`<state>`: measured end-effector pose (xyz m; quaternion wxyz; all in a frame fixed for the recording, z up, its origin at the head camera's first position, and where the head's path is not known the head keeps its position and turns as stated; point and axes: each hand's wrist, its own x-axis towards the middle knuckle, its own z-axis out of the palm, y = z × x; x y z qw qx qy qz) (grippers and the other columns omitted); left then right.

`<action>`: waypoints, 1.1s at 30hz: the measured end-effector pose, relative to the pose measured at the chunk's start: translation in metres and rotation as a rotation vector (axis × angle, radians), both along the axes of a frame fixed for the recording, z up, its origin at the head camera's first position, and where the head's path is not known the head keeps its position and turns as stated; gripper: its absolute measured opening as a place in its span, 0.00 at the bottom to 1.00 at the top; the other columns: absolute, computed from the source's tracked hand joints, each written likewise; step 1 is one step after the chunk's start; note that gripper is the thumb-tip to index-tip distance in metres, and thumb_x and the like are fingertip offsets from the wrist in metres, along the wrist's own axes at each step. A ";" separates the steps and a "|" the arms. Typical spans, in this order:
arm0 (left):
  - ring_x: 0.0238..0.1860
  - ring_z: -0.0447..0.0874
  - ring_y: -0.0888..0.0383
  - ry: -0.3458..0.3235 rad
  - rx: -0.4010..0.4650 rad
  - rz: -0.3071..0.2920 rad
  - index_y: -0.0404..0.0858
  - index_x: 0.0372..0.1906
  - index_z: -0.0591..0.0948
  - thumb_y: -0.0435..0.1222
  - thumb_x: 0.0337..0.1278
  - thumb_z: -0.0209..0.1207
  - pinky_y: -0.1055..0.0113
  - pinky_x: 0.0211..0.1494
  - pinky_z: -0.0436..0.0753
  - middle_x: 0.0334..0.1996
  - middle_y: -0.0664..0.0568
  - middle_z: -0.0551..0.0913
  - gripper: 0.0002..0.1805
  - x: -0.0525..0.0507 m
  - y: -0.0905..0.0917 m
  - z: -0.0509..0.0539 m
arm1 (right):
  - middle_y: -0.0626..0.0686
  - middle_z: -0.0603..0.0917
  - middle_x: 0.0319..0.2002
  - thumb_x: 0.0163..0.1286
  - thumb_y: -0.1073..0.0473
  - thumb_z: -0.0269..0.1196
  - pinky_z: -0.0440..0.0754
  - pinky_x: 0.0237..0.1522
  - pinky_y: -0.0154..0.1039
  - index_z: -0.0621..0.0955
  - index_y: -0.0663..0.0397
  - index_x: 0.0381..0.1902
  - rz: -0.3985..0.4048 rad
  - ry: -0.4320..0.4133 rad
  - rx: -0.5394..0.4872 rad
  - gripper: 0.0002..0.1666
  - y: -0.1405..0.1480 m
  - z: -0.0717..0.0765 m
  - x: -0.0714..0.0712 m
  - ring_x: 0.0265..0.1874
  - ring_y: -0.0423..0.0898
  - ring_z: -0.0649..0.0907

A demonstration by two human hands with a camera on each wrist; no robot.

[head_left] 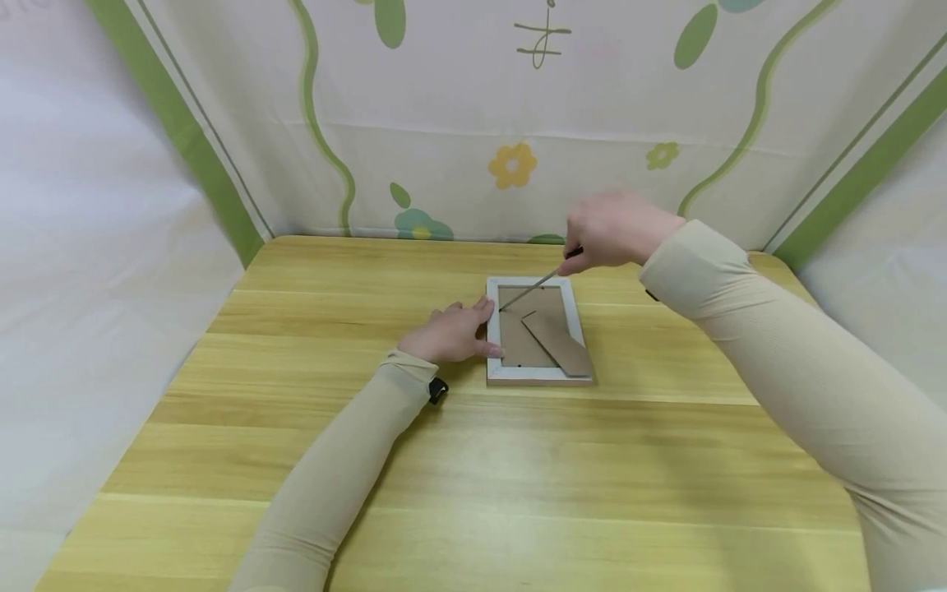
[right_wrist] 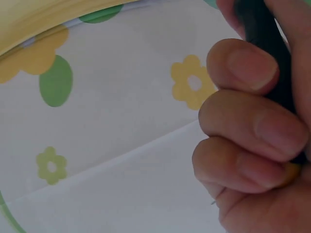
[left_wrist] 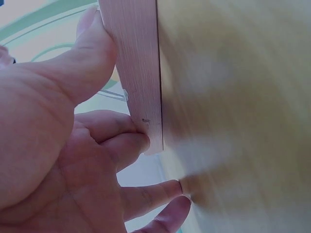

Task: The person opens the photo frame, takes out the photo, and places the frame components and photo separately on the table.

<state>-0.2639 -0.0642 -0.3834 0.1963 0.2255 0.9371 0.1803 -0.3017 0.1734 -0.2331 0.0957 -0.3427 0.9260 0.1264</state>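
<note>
A picture frame [head_left: 533, 373] lies back side up on the table, its brown backing board [head_left: 518, 337] and folded stand flap [head_left: 568, 349] showing. The left hand [head_left: 453, 330] steadies its left side, thumb over the white border, and in the left wrist view the fingers of that hand [left_wrist: 73, 141] touch the frame's side edge [left_wrist: 138, 73]. Above the upper right corner, the right hand [head_left: 614, 230] grips a dark-handled tool with a thin metal shaft [head_left: 534, 286], whose tip meets the board's left edge. The right wrist view shows fingers curled round the dark handle [right_wrist: 279, 63].
The wooden table [head_left: 473, 493] extends around the frame on all sides. Behind it hangs a pale cloth [head_left: 444, 99] printed with flowers and green vines. A black wrist strap [head_left: 438, 390] shows at the left cuff.
</note>
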 end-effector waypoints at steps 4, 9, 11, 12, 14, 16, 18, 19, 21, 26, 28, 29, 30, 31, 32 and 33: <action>0.75 0.45 0.34 -0.003 0.001 0.004 0.42 0.80 0.47 0.57 0.62 0.60 0.37 0.73 0.46 0.78 0.51 0.45 0.52 0.000 0.000 -0.001 | 0.39 0.81 0.21 0.67 0.39 0.65 0.72 0.26 0.40 0.88 0.34 0.24 -0.034 -0.017 -0.026 0.15 0.010 -0.006 -0.001 0.20 0.39 0.74; 0.75 0.45 0.34 -0.012 0.005 0.003 0.43 0.80 0.47 0.58 0.62 0.60 0.36 0.72 0.46 0.78 0.51 0.45 0.51 -0.002 -0.001 -0.003 | 0.39 0.82 0.26 0.66 0.37 0.65 0.73 0.25 0.41 0.89 0.35 0.30 -0.008 0.011 -0.063 0.14 0.020 -0.014 0.001 0.22 0.40 0.77; 0.75 0.44 0.34 -0.015 0.007 0.001 0.43 0.80 0.47 0.58 0.62 0.60 0.36 0.72 0.46 0.78 0.51 0.45 0.51 -0.002 -0.001 -0.004 | 0.39 0.81 0.27 0.67 0.38 0.64 0.74 0.26 0.41 0.89 0.35 0.31 -0.001 0.004 -0.084 0.14 0.026 -0.018 0.002 0.23 0.39 0.77; 0.75 0.44 0.34 -0.017 0.007 0.000 0.43 0.80 0.47 0.58 0.62 0.60 0.36 0.72 0.46 0.78 0.51 0.44 0.51 -0.002 -0.001 -0.004 | 0.39 0.82 0.28 0.67 0.38 0.64 0.76 0.27 0.41 0.89 0.36 0.32 0.000 -0.004 -0.098 0.14 0.029 -0.021 0.002 0.24 0.39 0.78; 0.75 0.44 0.34 -0.013 0.003 -0.004 0.43 0.80 0.47 0.58 0.62 0.60 0.36 0.72 0.46 0.78 0.52 0.44 0.51 -0.003 -0.001 -0.005 | 0.39 0.84 0.30 0.69 0.38 0.63 0.79 0.29 0.43 0.90 0.36 0.35 -0.005 -0.036 -0.135 0.15 0.037 -0.027 0.001 0.26 0.38 0.80; 0.75 0.45 0.34 -0.008 -0.002 -0.009 0.44 0.80 0.47 0.58 0.62 0.59 0.36 0.72 0.46 0.78 0.52 0.44 0.52 -0.003 0.000 -0.005 | 0.40 0.86 0.33 0.69 0.38 0.62 0.81 0.33 0.44 0.90 0.37 0.37 -0.022 -0.067 -0.174 0.16 0.045 -0.035 0.000 0.28 0.38 0.83; 0.75 0.45 0.33 -0.003 -0.007 -0.014 0.45 0.80 0.47 0.59 0.61 0.59 0.35 0.72 0.46 0.78 0.52 0.44 0.52 -0.003 0.000 -0.005 | 0.42 0.88 0.36 0.69 0.38 0.63 0.83 0.36 0.45 0.90 0.39 0.40 -0.035 -0.088 -0.216 0.17 0.053 -0.043 -0.001 0.32 0.39 0.86; 0.75 0.45 0.33 0.000 -0.009 -0.016 0.45 0.80 0.47 0.59 0.61 0.59 0.35 0.72 0.46 0.78 0.53 0.44 0.52 -0.003 0.001 -0.006 | 0.43 0.89 0.38 0.69 0.38 0.63 0.84 0.38 0.46 0.90 0.41 0.41 -0.037 -0.093 -0.238 0.18 0.056 -0.047 -0.001 0.34 0.41 0.86; 0.75 0.45 0.32 0.000 -0.010 -0.017 0.45 0.80 0.47 0.59 0.61 0.59 0.35 0.72 0.45 0.78 0.53 0.44 0.52 -0.003 0.001 -0.005 | 0.44 0.89 0.40 0.68 0.38 0.64 0.84 0.41 0.47 0.90 0.43 0.42 -0.043 -0.083 -0.264 0.20 0.061 -0.051 -0.001 0.38 0.43 0.87; 0.75 0.45 0.33 0.005 -0.004 -0.013 0.45 0.80 0.47 0.59 0.60 0.60 0.34 0.71 0.45 0.78 0.53 0.45 0.52 -0.003 0.001 -0.005 | 0.47 0.89 0.42 0.67 0.38 0.64 0.83 0.44 0.50 0.90 0.45 0.44 -0.037 -0.038 -0.290 0.21 0.063 -0.054 0.001 0.41 0.47 0.87; 0.75 0.45 0.33 0.007 -0.003 -0.011 0.45 0.80 0.47 0.59 0.60 0.60 0.34 0.72 0.45 0.78 0.53 0.45 0.52 -0.003 0.001 -0.005 | 0.46 0.89 0.41 0.67 0.38 0.65 0.84 0.42 0.50 0.90 0.45 0.43 -0.034 -0.021 -0.295 0.20 0.063 -0.055 0.002 0.39 0.47 0.88; 0.75 0.44 0.33 0.008 -0.001 -0.010 0.45 0.80 0.47 0.59 0.60 0.60 0.34 0.72 0.44 0.78 0.53 0.45 0.52 -0.003 0.001 -0.005 | 0.46 0.89 0.40 0.66 0.39 0.65 0.84 0.41 0.49 0.90 0.44 0.42 -0.032 -0.012 -0.297 0.20 0.063 -0.055 0.003 0.39 0.46 0.88; 0.75 0.44 0.33 0.009 -0.002 -0.009 0.45 0.80 0.47 0.59 0.60 0.60 0.35 0.72 0.44 0.78 0.54 0.45 0.52 -0.003 0.001 -0.005 | 0.45 0.89 0.40 0.66 0.39 0.66 0.84 0.41 0.49 0.91 0.44 0.41 -0.026 -0.007 -0.302 0.18 0.063 -0.056 0.003 0.38 0.45 0.88; 0.75 0.44 0.33 0.009 -0.004 -0.010 0.45 0.80 0.47 0.59 0.60 0.60 0.35 0.72 0.45 0.78 0.54 0.45 0.52 -0.003 0.001 -0.005 | 0.45 0.89 0.39 0.66 0.40 0.66 0.84 0.40 0.48 0.91 0.44 0.40 -0.020 0.000 -0.307 0.18 0.064 -0.057 0.003 0.37 0.44 0.87; 0.75 0.44 0.33 0.008 -0.005 -0.010 0.45 0.80 0.47 0.59 0.61 0.60 0.35 0.72 0.44 0.78 0.54 0.45 0.52 -0.003 0.001 -0.005 | 0.44 0.89 0.38 0.66 0.40 0.66 0.84 0.40 0.48 0.91 0.42 0.39 -0.022 0.002 -0.309 0.16 0.064 -0.059 0.003 0.36 0.44 0.87; 0.75 0.44 0.33 0.009 -0.005 -0.010 0.45 0.80 0.47 0.59 0.61 0.60 0.35 0.72 0.44 0.78 0.54 0.45 0.52 -0.003 0.001 -0.005 | 0.43 0.89 0.38 0.66 0.40 0.66 0.84 0.40 0.47 0.91 0.42 0.39 -0.024 -0.002 -0.312 0.16 0.065 -0.060 0.003 0.36 0.43 0.87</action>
